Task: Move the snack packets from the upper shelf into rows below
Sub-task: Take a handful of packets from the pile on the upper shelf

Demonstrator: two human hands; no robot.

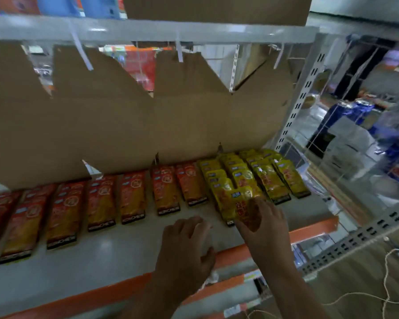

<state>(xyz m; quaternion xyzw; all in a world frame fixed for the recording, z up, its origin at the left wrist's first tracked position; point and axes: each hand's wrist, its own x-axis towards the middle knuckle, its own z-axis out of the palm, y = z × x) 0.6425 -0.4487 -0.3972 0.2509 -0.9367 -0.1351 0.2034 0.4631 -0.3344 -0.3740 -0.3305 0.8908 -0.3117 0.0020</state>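
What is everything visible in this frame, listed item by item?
red packets: about seven rows, red-orange, shelf left and middle
yellow packets: about four rows, yellow, shelf right
held packet: one, yellow, front of leftmost yellow row
shelf: one, white with orange front edge, below
cardboard: one sheet, brown, behind the rows
cord: one, white, lower right
blue packs: several, blue, neighbouring rack, blurred
left hand: one, over bare shelf front, holding nothing
right hand: one, gripping the held packet
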